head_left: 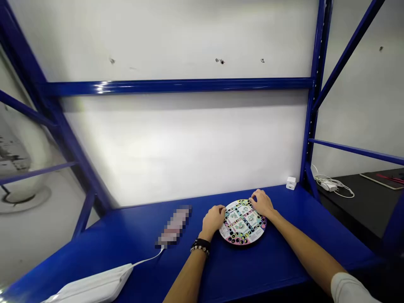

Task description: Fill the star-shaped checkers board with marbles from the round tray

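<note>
A round, flat board point(242, 225) lies on the blue tabletop, its white face printed with coloured patches and rows of dark round spots. At its upper left rim, my left hand point(213, 219) has its fingers curled against the edge. My right hand point(261, 202) grips the rim at the upper right, fingers bent and thumb close to the printed face. Parts of the fingertips of both hands are hidden. A black band and a beaded bracelet point(200, 248) sit on my left wrist.
Left of the board lies a pixelated flat object point(174, 227) with a white cable running to a white pouch-like item point(94, 284). Small white adapters point(291, 183) stand at the back right. Blue frame posts point(311, 113) border the table point(151, 277); a coiled white cable point(334, 185) lies beyond.
</note>
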Tool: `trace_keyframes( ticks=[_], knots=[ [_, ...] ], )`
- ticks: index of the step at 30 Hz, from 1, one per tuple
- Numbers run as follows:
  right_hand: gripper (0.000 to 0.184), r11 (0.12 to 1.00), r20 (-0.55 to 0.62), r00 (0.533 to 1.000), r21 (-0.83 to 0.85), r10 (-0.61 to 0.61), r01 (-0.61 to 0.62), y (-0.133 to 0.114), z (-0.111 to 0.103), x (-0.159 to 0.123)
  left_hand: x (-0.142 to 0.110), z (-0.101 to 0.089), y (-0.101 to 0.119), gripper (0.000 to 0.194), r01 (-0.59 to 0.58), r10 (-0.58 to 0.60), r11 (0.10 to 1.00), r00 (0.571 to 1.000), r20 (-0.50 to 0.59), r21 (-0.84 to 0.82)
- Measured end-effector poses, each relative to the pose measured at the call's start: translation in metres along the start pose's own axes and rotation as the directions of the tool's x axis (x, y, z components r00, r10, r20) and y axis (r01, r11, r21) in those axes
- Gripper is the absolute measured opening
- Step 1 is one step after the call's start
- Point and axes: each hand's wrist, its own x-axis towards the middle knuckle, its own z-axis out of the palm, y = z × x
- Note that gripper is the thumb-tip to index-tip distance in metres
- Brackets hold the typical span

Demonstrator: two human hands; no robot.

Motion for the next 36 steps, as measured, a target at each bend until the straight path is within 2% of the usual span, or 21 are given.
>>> trace_keyframes(
  ticks=[2, 5, 7, 9, 22, 25, 27, 29, 32, 36],
  knots=[
    [0.034, 0.994, 0.048, 0.993, 0.016, -0.107, 0.106, -0.001, -0.007, -0.01, -0.002, 0.001, 0.0, 0.038, -0.051, 0.051, 0.999, 0.998, -0.024, 0.007],
    [0.064, 0.972, 0.268, 0.934, 0.075, -0.236, 0.224, -0.002, -0.014, -0.027, -0.008, 0.005, 0.004, 0.045, -0.233, 0.234, 0.971, 0.972, -0.012, 0.044],
    [0.077, 0.969, 0.408, 0.879, 0.094, -0.248, 0.229, -0.004, -0.014, -0.035, -0.013, 0.009, 0.007, 0.053, -0.324, 0.322, 0.944, 0.946, 0.039, 0.065],
    [0.082, 0.972, 0.458, 0.858, 0.082, -0.232, 0.219, -0.005, -0.013, -0.038, -0.016, 0.012, 0.009, 0.061, -0.344, 0.339, 0.936, 0.938, 0.074, 0.072],
    [0.081, 0.979, 0.463, 0.863, 0.103, -0.203, 0.175, -0.007, -0.013, -0.038, -0.02, 0.012, 0.014, 0.062, -0.331, 0.327, 0.938, 0.944, 0.052, 0.102],
    [0.083, 0.981, 0.455, 0.87, 0.109, -0.191, 0.159, -0.005, -0.012, -0.035, -0.019, 0.007, 0.019, 0.063, -0.206, 0.212, 0.962, 0.977, -0.019, 0.181],
    [0.084, 0.99, 0.396, 0.909, 0.109, -0.128, 0.092, -0.002, -0.013, -0.031, -0.016, 0.002, 0.019, 0.062, -0.062, 0.07, 0.982, 0.997, -0.039, 0.177],
    [0.081, 0.992, 0.308, 0.951, 0.126, -0.026, -0.013, 0.004, -0.015, -0.027, -0.012, -0.002, 0.016, 0.061, 0.026, -0.027, 0.993, 1.0, 0.013, 0.116],
    [0.071, 0.979, 0.243, 0.969, 0.179, 0.052, -0.097, 0.015, -0.016, -0.024, -0.008, -0.004, 0.011, 0.058, 0.036, -0.037, 0.999, 0.999, 0.025, 0.037],
    [0.063, 0.945, 0.197, 0.975, 0.289, 0.099, -0.154, 0.024, -0.009, -0.021, -0.008, -0.006, 0.008, 0.053, 0.039, -0.046, 0.996, 0.995, -0.089, -0.085]
  ],
)
